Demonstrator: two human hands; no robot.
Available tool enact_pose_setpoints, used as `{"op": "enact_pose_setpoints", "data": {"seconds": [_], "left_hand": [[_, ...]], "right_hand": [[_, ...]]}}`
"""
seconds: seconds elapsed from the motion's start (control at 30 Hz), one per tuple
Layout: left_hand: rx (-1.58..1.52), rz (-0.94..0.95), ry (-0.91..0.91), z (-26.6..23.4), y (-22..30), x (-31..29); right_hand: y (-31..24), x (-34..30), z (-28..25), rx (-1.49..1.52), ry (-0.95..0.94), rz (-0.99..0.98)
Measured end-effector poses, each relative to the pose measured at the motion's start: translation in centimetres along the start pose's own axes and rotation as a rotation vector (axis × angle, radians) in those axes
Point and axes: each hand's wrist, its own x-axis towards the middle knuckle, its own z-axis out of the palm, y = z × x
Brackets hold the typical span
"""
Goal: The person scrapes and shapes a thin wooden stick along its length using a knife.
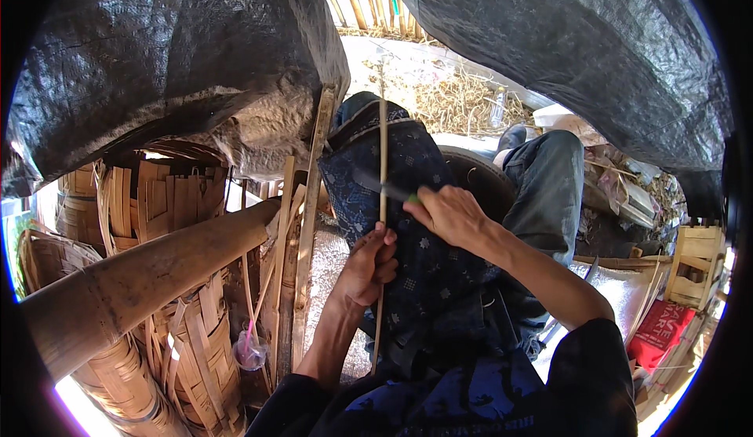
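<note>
The left hand (367,264) is closed in a fist, fingers curled and thumb pressed over a long, thin, pale bamboo strip (383,151). The strip stands nearly lengthwise in front of the person, its lower end running toward the dark shirt (471,386) and its upper part reaching past the dark blue patterned cloth (423,256) draped over the lap. Just above and to the right, the right hand (449,213) is wrapped around the green handle of a dark-bladed knife (376,183). The blade is blurred and lies across the strip; whether its edge bites in, I cannot tell.

To the left, near a thick brown bamboo pole (149,284), sits a clear plastic cup (251,352) with a pink straw in it; any liquid inside is too small to make out. Beside and under the pole stand tall tan baskets of woven bamboo (196,351), and I cannot tell what they hold. On the right lies a red bag with pale lettering (660,333), contents hidden, near a light wooden slatted crate (694,263). Farther off, beyond the cloth, a clear plastic bottle (498,107) rests by a heap of dry, straw-coloured shavings (451,100).
</note>
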Motion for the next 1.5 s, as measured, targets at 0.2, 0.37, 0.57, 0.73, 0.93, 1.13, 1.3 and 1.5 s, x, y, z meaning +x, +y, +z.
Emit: {"op": "enact_pose_setpoints", "data": {"seconds": [0.2, 0.37, 0.57, 0.73, 0.93, 1.13, 1.3, 1.5], "left_hand": [[-0.013, 0.002, -0.046, -0.4, -0.4, 0.2], [-0.089, 0.004, -0.091, -1.2, 0.0, 0.2], [-0.148, -0.059, -0.133, -1.3, 0.7, 0.0], [-0.096, -0.039, -0.102, -0.8, 0.6, 0.3], [-0.11, -0.017, -0.081, -0.9, 0.6, 0.2], [-0.044, 0.009, -0.033, -0.2, -0.1, 0.0], [-0.081, 0.01, -0.044, -0.2, 0.1, 0.0], [-0.135, 0.009, -0.08, -0.7, 0.4, 0.1]], "right_hand": [[3.4, 4.4, -0.5, 0.062, 0.131, 0.02], [0.5, 1.9, -2.3, 0.315, 0.037, 0.022], [-0.5, -1.9, -1.6, 0.165, -0.082, -0.035], [0.0, -0.6, -1.2, 0.107, -0.046, -0.016], [-0.8, -0.2, -0.7, 0.015, -0.039, -0.024], [-0.6, 1.3, 0.0, 0.02, 0.006, 0.05], [1.4, 2.5, 0.5, 0.113, 0.083, -0.022], [-0.3, -0.3, -0.6, 0.101, 0.034, -0.029]]}}
